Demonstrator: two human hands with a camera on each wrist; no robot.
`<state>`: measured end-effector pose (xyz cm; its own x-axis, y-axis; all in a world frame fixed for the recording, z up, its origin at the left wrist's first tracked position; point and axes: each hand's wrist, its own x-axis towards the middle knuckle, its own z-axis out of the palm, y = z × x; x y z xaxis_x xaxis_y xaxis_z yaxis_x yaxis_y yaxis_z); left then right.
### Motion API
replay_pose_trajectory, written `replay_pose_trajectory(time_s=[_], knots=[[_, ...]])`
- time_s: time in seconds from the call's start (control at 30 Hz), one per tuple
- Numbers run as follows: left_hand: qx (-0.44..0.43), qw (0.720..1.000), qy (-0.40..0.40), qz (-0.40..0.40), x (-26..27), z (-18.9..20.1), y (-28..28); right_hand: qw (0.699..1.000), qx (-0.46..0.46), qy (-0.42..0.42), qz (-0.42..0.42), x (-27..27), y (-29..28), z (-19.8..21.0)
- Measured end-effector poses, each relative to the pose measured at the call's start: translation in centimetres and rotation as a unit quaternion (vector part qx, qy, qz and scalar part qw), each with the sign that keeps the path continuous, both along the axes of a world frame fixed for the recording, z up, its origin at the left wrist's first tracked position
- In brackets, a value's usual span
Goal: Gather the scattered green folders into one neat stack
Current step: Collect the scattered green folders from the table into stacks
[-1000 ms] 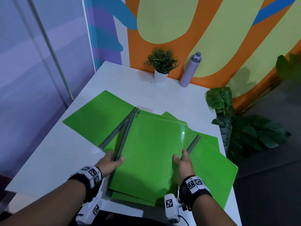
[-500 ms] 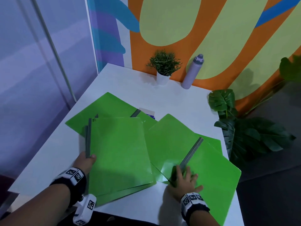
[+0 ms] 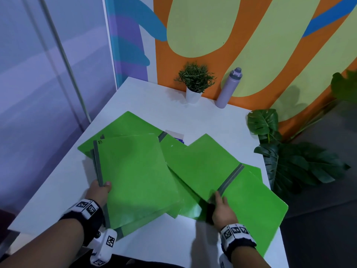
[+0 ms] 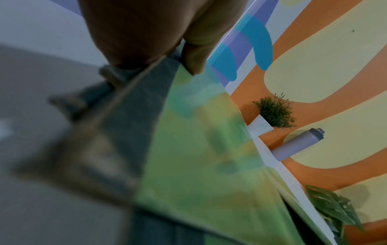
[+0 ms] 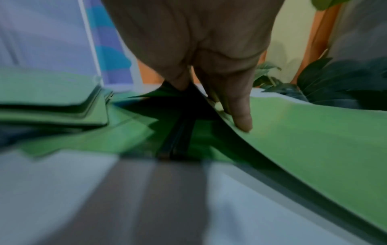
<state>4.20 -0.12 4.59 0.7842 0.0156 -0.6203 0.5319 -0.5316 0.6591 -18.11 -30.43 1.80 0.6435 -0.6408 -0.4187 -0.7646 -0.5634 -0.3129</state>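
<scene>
Stack now shifted table-left, left hand pinching its spine. Right hand has crossed to right-side folder, fingers gripping its near edge, lifting. Merge next.

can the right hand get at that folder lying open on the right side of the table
Probably yes. The right hand already pinches the open folder by its near corner, beside the grey spine, and nothing lies on top of it. The left hand holds the gathered stack apart from it.
</scene>
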Motion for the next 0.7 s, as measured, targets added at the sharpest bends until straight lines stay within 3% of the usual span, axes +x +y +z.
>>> replay_pose_trajectory(time_s=[0.07,0.13,0.2,0.27,0.33,0.43,0.53,0.6,0.7], knots=[[0.010,1.000,0.004,-0.008,0.3,0.2,-0.1,0.987,-0.050,-0.130,-0.079,0.9,-0.7,2.5],[-0.005,1.000,0.016,-0.020,0.4,0.3,-0.4,0.956,-0.089,-0.230,-0.158,1.9,-1.5,5.4],[-0.027,0.998,0.045,-0.028,0.0,0.8,-1.0,0.919,-0.122,-0.327,-0.186,3.0,-2.1,7.7],[-0.041,0.995,0.072,-0.047,-0.3,1.3,-1.8,0.875,-0.159,-0.438,-0.133,4.1,-2.0,9.5],[-0.089,0.990,0.095,-0.048,-0.6,1.6,-2.6,0.854,-0.187,-0.484,-0.039,5.2,-0.9,10.6],[-0.214,0.967,0.140,0.011,-1.4,2.2,-3.7,0.896,-0.160,-0.408,0.069,6.3,1.9,10.8],[-0.257,0.951,0.166,0.045,-1.9,1.8,-4.1,0.924,-0.057,-0.312,0.215,5.9,5.1,8.3],[-0.228,0.957,0.178,0.031,-2.4,2.0,-4.3,0.903,0.014,-0.272,0.332,5.0,7.1,6.0],[-0.090,0.988,0.117,-0.040,-3.1,1.7,-4.7,0.849,0.033,-0.229,0.475,3.9,8.9,2.7]])
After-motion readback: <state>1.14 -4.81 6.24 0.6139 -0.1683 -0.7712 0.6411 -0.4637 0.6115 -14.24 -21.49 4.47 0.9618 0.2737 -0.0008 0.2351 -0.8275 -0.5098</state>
